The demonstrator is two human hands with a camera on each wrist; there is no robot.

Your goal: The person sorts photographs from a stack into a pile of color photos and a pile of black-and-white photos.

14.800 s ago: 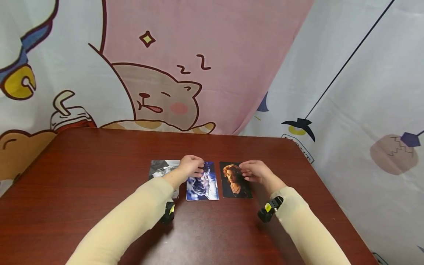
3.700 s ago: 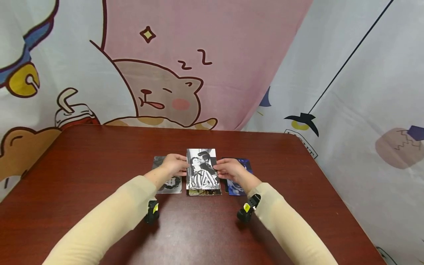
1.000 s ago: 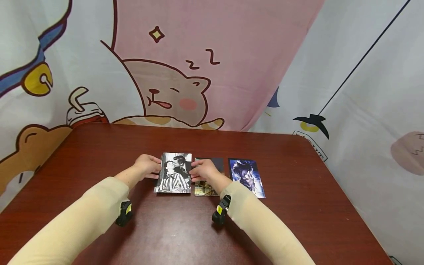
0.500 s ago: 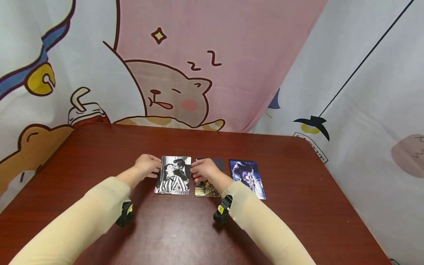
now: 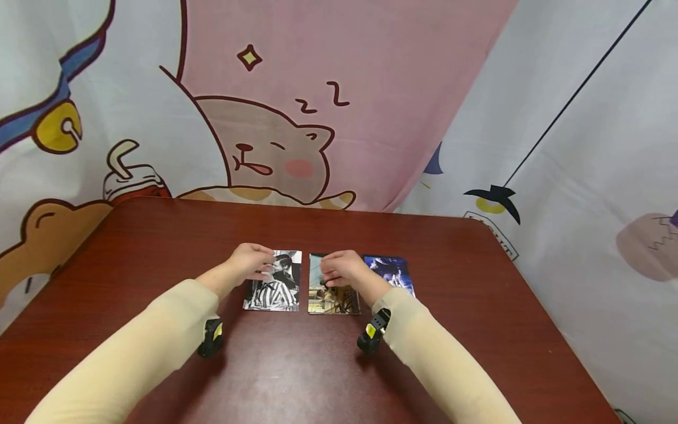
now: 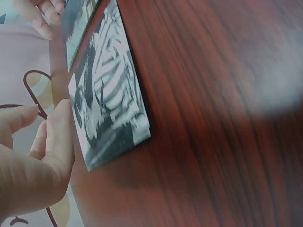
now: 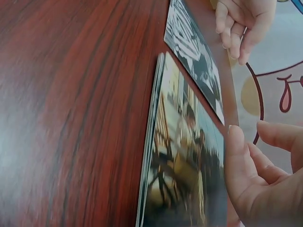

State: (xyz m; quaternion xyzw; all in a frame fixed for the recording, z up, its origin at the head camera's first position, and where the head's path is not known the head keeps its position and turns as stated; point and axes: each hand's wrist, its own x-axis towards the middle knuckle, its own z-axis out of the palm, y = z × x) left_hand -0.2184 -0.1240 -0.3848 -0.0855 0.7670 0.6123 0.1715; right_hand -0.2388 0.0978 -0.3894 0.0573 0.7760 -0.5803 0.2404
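A black-and-white photo card point(image 5: 275, 292) of two people, one in stripes, lies flat at the left of a row on the table. Over its upper left part is my left hand point(image 5: 246, 263), fingers apart from the thumb and holding nothing. In the middle lies a stack of colour photo cards point(image 5: 331, 299); the right wrist view shows its layered edges. My right hand point(image 5: 346, 268) hovers over this stack's upper part, fingers loosely bent, nothing between them. To the right lies a blue photo card point(image 5: 392, 272), partly hidden by my right wrist and sleeve.
The dark red wooden table point(image 5: 296, 371) reaches back to a cartoon-printed cloth point(image 5: 402, 106). Black devices with yellow marks, such as the left wrist camera point(image 5: 210, 338), are strapped to both wrists.
Both hands carried the black-and-white photo card from above the middle stack to the left pile, laid it down and let go. Since then, both hands have shifted right, the right one over the middle stack.
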